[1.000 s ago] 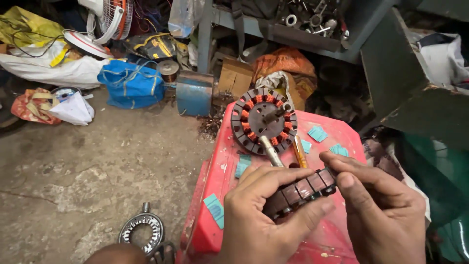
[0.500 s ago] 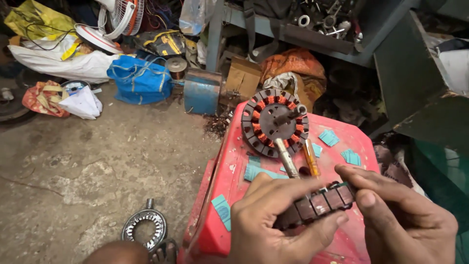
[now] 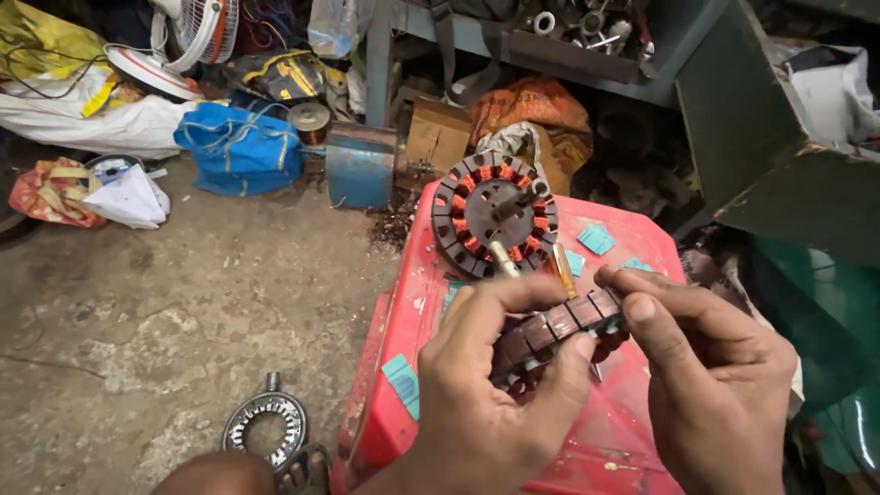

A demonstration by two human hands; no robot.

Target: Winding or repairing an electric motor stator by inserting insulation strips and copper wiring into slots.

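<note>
My left hand (image 3: pixel 495 394) and my right hand (image 3: pixel 715 385) both grip a dark, slotted motor stator (image 3: pixel 550 330) held edge-on above a red plastic stool (image 3: pixel 403 321). My right thumb and fingers pinch its upper right rim. On the stool behind it lies a second round stator (image 3: pixel 493 213) with orange copper windings, flat and facing up. A screwdriver with a pale handle (image 3: pixel 506 260) and an orange-handled tool (image 3: pixel 561 268) lie between the two stators. Small teal paper slips (image 3: pixel 596 238) are scattered on the stool top.
A silver ring-shaped motor part (image 3: pixel 266 429) lies on the concrete floor by my foot. Farther back are a blue bag (image 3: pixel 240 148), a blue metal box (image 3: pixel 359 167), a cardboard box (image 3: pixel 438 137), a white fan (image 3: pixel 188 41) and a grey metal shelf (image 3: pixel 587 55). A green bin (image 3: pixel 779 137) stands right.
The view has shifted slightly, and my hands with the held stator have drifted a little lower and to the right. My grip on it is unchanged.
</note>
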